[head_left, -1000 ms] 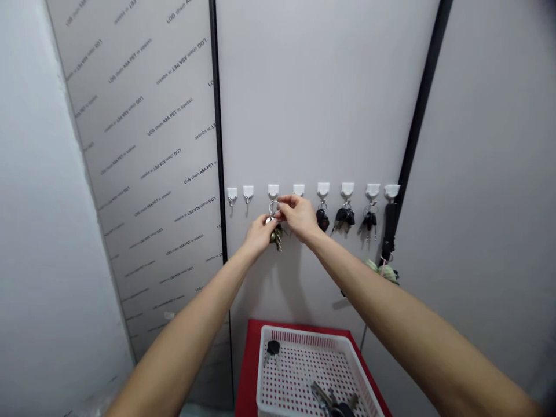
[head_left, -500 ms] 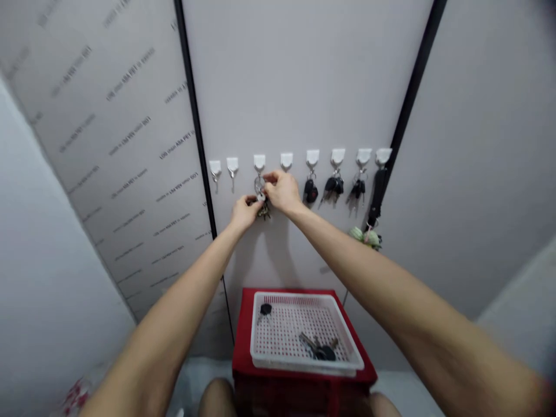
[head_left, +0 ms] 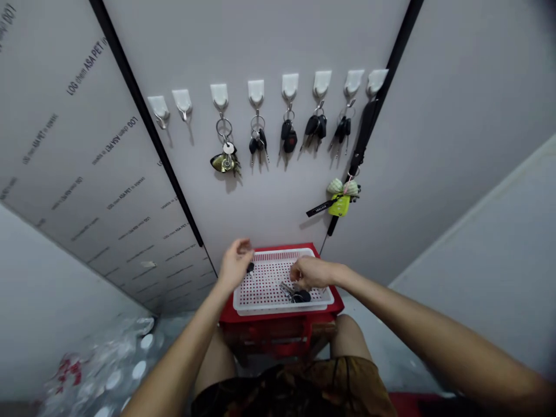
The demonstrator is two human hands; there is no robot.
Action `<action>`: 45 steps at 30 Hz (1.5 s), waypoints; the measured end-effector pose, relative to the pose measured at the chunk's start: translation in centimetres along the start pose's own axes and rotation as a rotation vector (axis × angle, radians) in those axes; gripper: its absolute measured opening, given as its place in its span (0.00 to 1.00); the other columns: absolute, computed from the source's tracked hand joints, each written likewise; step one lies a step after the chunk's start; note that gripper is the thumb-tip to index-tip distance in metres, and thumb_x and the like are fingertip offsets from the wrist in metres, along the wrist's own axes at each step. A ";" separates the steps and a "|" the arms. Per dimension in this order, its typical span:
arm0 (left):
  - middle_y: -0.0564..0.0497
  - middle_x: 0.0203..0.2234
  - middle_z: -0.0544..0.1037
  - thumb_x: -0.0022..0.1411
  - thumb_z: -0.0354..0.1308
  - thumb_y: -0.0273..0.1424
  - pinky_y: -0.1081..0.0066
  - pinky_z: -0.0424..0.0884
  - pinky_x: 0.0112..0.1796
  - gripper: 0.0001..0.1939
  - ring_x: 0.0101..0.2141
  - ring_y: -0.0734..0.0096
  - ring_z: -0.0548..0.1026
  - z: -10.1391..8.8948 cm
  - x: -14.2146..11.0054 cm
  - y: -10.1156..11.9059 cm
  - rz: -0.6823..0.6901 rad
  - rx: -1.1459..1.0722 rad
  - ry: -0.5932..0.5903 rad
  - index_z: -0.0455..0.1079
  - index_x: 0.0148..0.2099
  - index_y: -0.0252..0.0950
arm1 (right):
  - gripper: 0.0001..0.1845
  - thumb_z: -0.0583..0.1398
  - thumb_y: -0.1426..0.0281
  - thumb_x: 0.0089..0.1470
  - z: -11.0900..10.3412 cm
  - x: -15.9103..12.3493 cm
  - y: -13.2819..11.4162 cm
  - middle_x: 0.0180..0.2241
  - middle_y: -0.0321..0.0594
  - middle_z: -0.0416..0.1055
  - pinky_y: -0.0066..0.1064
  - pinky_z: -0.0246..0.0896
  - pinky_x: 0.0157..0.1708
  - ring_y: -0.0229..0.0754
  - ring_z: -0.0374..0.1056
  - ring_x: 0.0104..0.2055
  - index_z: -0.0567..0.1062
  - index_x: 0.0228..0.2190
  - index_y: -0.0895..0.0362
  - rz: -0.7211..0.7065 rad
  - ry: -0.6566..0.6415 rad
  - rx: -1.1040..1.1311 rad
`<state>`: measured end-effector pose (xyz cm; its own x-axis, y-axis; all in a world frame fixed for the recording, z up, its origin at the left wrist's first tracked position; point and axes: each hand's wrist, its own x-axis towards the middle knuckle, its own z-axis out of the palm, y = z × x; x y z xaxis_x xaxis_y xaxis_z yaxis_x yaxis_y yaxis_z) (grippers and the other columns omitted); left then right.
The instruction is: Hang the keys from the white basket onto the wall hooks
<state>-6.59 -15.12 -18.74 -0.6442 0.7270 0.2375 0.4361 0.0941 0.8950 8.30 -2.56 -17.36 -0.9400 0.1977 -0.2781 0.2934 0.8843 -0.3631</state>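
My left hand (head_left: pixel 234 263) hovers over the left end of a white perforated basket (head_left: pixel 282 306), fingers loosely apart and empty, just beside a single black key (head_left: pixel 251 267). My right hand (head_left: pixel 311 272) reaches into the basket, its fingers curled down onto a bunch of keys with a black fob (head_left: pixel 296 294). On the wall above, a row of white hooks (head_left: pixel 255 91) carries key sets; the bunch with a brass piece and a round white tag (head_left: pixel 226 159) hangs on the third hook from the left.
The basket rests on a red stool (head_left: pixel 278 327) between my knees. The two leftmost hooks (head_left: pixel 170 104) are bare. A black strap with a green tag (head_left: pixel 341 204) hangs from the rightmost hook. Clear plastic wrapping (head_left: pixel 104 370) lies on the floor at left.
Both hands left the brass key bunch hanging on its hook and dropped down to the basket. The view tipped downward, and the hook beside it now shows a black key set.
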 end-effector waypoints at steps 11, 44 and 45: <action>0.48 0.33 0.70 0.43 0.49 0.24 0.71 0.60 0.38 0.15 0.36 0.70 0.65 5.5 -3.1 -2.5 0.162 0.457 -0.533 0.64 0.37 0.33 | 0.06 0.53 0.73 0.33 3.4 0.1 1.0 0.18 0.34 0.64 0.20 0.45 0.19 0.31 0.55 0.20 0.70 0.19 0.58 0.011 0.069 0.015; 0.56 0.14 0.62 0.45 0.45 0.27 0.79 0.57 0.21 0.07 0.18 0.80 0.60 0.8 -1.2 0.7 -0.070 -0.077 -0.277 0.63 0.23 0.31 | 0.10 0.53 0.70 0.38 1.3 2.3 -1.8 0.27 0.38 0.67 0.28 0.55 0.32 0.36 0.62 0.30 0.67 0.28 0.60 -0.101 0.477 0.730; 0.57 0.13 0.62 0.45 0.45 0.27 0.79 0.56 0.21 0.06 0.18 0.80 0.59 0.6 -1.1 1.0 -0.069 -0.069 -0.272 0.63 0.22 0.31 | 0.10 0.53 0.70 0.38 1.1 2.4 -2.3 0.27 0.39 0.68 0.28 0.55 0.32 0.37 0.62 0.30 0.67 0.28 0.59 -0.121 0.471 0.736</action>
<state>-5.05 -15.40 -18.35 -0.4752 0.8768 0.0733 0.3467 0.1100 0.9315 5.59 -4.55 -18.19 -0.8984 0.4175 0.1360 0.0720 0.4456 -0.8923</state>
